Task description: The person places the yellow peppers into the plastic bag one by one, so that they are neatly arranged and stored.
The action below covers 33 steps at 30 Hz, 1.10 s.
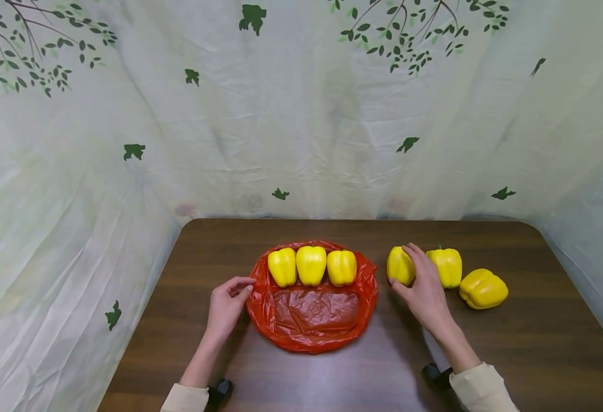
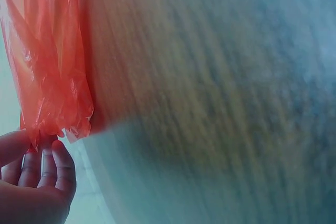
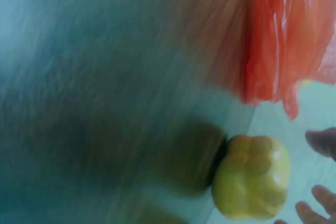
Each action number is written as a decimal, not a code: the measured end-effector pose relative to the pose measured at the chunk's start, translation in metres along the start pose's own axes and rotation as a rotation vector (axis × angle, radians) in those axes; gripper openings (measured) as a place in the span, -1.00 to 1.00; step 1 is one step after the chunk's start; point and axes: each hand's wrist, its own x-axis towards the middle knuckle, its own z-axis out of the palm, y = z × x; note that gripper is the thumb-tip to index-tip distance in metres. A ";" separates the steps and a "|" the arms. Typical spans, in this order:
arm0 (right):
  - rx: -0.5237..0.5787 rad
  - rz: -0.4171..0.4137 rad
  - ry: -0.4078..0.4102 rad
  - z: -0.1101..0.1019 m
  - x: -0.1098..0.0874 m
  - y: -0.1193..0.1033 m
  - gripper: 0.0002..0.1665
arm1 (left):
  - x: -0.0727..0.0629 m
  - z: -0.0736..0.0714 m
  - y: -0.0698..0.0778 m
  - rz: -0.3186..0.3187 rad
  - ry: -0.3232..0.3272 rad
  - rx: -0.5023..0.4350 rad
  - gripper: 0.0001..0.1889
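My left hand (image 1: 227, 307) pinches the left rim of a red plastic bag (image 1: 316, 312) between thumb and fingers; the left wrist view shows the thin red plastic (image 2: 50, 77) meeting the fingertips. Three yellow bell peppers (image 1: 311, 266) stand side by side along the bag's far part. Over to the right, my right hand (image 1: 425, 292) is spread beside another yellow bell pepper (image 1: 399, 266), thumb and fingers apart. In the right wrist view a gap shows between this pepper (image 3: 252, 178) and the fingers.
Two more yellow bell peppers lie right of my right hand, one upright (image 1: 447, 266) and one on its side (image 1: 484, 289). All rest on a brown wooden table (image 1: 548, 326). A pale leaf-printed curtain (image 1: 301, 114) hangs behind and at the sides.
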 end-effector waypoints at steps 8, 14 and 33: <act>0.012 0.016 -0.083 -0.001 0.004 0.014 -0.01 | -0.001 0.000 0.000 0.005 0.004 -0.003 -0.83; -0.016 0.029 -0.111 0.002 0.007 0.022 0.02 | 0.000 0.001 -0.001 -0.010 -0.007 -0.006 -0.82; -0.055 0.046 -0.091 -0.001 0.009 0.024 0.06 | 0.000 0.001 0.001 -0.011 0.001 0.005 -0.83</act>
